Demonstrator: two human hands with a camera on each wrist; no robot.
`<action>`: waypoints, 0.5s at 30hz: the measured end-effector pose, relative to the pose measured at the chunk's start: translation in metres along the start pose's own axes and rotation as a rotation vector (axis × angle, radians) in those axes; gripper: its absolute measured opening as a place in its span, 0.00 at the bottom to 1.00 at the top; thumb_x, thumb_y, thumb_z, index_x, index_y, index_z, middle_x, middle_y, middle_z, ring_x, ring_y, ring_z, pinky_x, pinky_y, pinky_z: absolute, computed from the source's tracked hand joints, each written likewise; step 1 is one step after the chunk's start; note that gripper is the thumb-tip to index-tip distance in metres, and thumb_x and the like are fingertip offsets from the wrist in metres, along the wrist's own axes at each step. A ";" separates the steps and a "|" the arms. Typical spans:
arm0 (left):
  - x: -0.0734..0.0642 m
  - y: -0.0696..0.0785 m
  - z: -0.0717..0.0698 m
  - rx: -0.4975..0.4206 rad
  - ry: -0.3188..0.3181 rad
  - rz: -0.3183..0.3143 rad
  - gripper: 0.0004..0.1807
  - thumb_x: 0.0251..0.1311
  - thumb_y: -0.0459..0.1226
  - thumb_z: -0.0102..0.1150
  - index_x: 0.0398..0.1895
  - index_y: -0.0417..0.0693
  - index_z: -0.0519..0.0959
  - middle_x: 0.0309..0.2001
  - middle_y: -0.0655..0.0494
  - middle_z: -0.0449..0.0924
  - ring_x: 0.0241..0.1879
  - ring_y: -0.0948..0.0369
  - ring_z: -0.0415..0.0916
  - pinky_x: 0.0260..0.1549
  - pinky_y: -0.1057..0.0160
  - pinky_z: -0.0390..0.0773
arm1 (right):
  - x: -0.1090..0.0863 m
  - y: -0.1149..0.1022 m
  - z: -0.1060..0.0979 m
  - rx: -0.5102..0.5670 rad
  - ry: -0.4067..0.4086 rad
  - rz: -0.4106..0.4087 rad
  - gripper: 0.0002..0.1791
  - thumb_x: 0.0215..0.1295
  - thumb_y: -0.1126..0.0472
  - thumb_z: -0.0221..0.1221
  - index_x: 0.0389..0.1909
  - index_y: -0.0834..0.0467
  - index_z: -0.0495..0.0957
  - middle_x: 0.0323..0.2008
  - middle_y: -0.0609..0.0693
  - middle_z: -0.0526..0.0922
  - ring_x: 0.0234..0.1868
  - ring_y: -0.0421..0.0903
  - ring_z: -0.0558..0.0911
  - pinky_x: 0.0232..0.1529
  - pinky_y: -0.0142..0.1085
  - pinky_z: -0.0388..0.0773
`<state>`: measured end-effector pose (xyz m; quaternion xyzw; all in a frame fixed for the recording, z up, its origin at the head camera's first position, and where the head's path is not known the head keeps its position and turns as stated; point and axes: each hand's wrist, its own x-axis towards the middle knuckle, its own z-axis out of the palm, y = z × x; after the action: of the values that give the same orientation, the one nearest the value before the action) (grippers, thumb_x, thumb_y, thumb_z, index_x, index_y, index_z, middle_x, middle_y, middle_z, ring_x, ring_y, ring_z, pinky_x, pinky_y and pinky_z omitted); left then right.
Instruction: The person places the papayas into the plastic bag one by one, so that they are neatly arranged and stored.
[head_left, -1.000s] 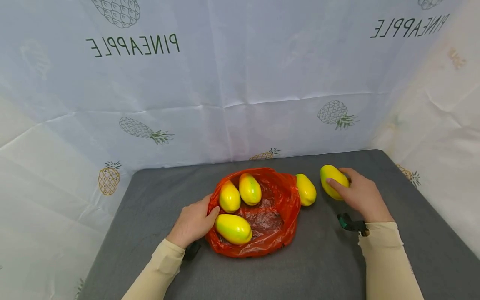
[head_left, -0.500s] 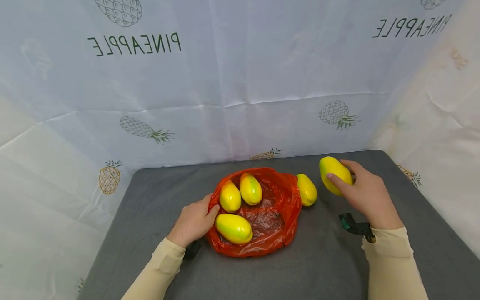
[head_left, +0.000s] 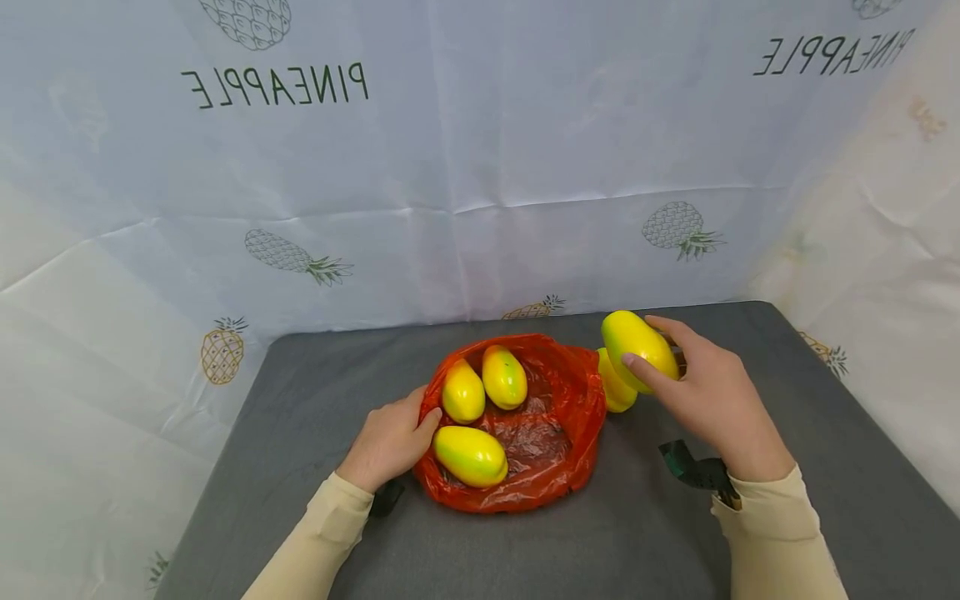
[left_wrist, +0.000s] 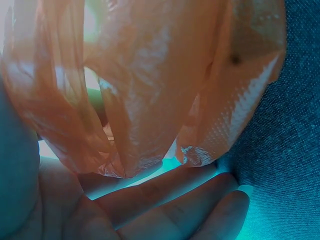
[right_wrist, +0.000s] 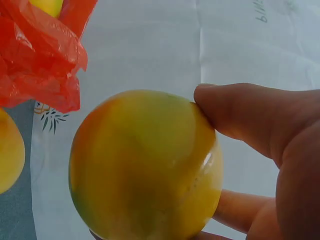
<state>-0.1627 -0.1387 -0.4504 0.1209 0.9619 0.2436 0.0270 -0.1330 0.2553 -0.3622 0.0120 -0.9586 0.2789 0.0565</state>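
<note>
A red plastic bag [head_left: 536,450] lies open-mouthed on the grey table, with three yellow mangoes inside, one of them [head_left: 471,456] near the front left. At the bag's left rim, my left hand [head_left: 390,442] pinches the plastic, thumb over the edge and fingers outside; in the left wrist view the fingers [left_wrist: 170,210] run under the crumpled bag. My right hand [head_left: 712,396] holds another mango [head_left: 637,346] between thumb and fingers, raised right of the bag. Partly hidden behind it, one more mango [head_left: 617,393] rests against the bag's right side.
A dark grey cloth covers the table [head_left: 480,554]. Behind it hangs a white curtain [head_left: 480,150] printed with pineapples, which also runs along both sides. Dark camera mounts sit at both wrists.
My right hand has lifted its mango and carried it left toward the bag, so it now overlaps the mango beside the bag. My left hand stays at the rim.
</note>
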 end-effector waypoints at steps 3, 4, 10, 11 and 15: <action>0.000 0.001 0.000 -0.002 -0.003 -0.002 0.23 0.79 0.46 0.57 0.69 0.45 0.78 0.53 0.49 0.90 0.39 0.54 0.86 0.47 0.43 0.88 | -0.001 -0.004 0.002 0.003 -0.002 -0.015 0.46 0.75 0.30 0.59 0.83 0.53 0.64 0.67 0.65 0.82 0.53 0.61 0.86 0.46 0.56 0.85; 0.000 0.001 -0.001 -0.002 -0.003 -0.002 0.23 0.79 0.46 0.57 0.69 0.45 0.78 0.53 0.49 0.90 0.39 0.54 0.86 0.48 0.42 0.88 | -0.002 -0.005 0.002 0.007 -0.003 -0.020 0.46 0.75 0.31 0.59 0.83 0.52 0.64 0.67 0.65 0.82 0.54 0.61 0.86 0.46 0.57 0.85; 0.000 0.001 -0.001 -0.003 -0.003 -0.006 0.24 0.79 0.47 0.57 0.70 0.45 0.77 0.55 0.48 0.90 0.41 0.53 0.87 0.49 0.42 0.88 | -0.004 -0.017 0.006 0.032 -0.026 -0.061 0.45 0.74 0.31 0.61 0.82 0.50 0.65 0.69 0.61 0.81 0.55 0.59 0.85 0.49 0.56 0.85; 0.000 0.001 -0.001 -0.004 -0.004 -0.008 0.24 0.79 0.47 0.57 0.71 0.45 0.77 0.55 0.48 0.90 0.41 0.53 0.87 0.49 0.42 0.88 | -0.005 -0.019 0.008 0.033 -0.029 -0.069 0.44 0.73 0.31 0.61 0.82 0.50 0.66 0.69 0.60 0.81 0.55 0.58 0.85 0.49 0.55 0.85; 0.000 0.000 -0.001 -0.007 -0.006 -0.016 0.25 0.79 0.47 0.57 0.71 0.45 0.77 0.54 0.48 0.90 0.39 0.54 0.86 0.48 0.43 0.88 | -0.008 -0.030 0.014 0.033 -0.038 -0.116 0.44 0.73 0.32 0.63 0.81 0.50 0.68 0.70 0.59 0.81 0.55 0.57 0.84 0.51 0.55 0.85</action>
<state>-0.1627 -0.1387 -0.4496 0.1139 0.9619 0.2465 0.0323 -0.1250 0.2220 -0.3585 0.0736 -0.9524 0.2909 0.0539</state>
